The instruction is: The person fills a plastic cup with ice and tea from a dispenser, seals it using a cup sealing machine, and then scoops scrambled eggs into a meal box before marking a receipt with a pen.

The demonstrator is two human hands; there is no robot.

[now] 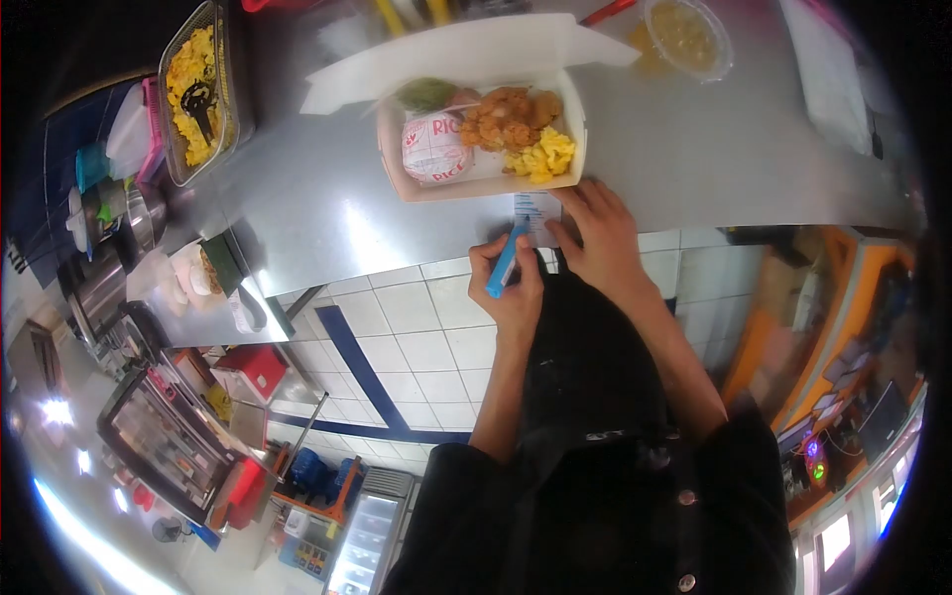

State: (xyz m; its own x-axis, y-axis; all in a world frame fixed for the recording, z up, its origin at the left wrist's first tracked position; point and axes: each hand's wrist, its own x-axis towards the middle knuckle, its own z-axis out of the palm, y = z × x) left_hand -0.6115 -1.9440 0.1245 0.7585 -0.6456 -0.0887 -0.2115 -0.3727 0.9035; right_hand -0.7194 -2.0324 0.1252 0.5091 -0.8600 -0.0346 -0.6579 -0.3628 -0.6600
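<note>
My left hand (pixel 511 288) is closed around a blue marker (pixel 508 260), its tip down on a small paper slip (pixel 535 210) with blue marks. My right hand (pixel 600 238) lies with fingers stretched out, the thumb at the slip's right side and the fingertips by the front edge of an open paper food box (pixel 476 190). Inside the box are a wrapped rice bundle (pixel 434 149), fried chicken (pixel 508 121), yellow scrambled egg (pixel 543 157) and something green (pixel 426 94) at the back left.
A wire-mesh basket (pixel 230 129) of yellow food with a black utensil stands at the left of the metal counter (pixel 307 198). A lidded clear tub (pixel 689 40) sits at the back right. The counter's front edge runs just below my hands.
</note>
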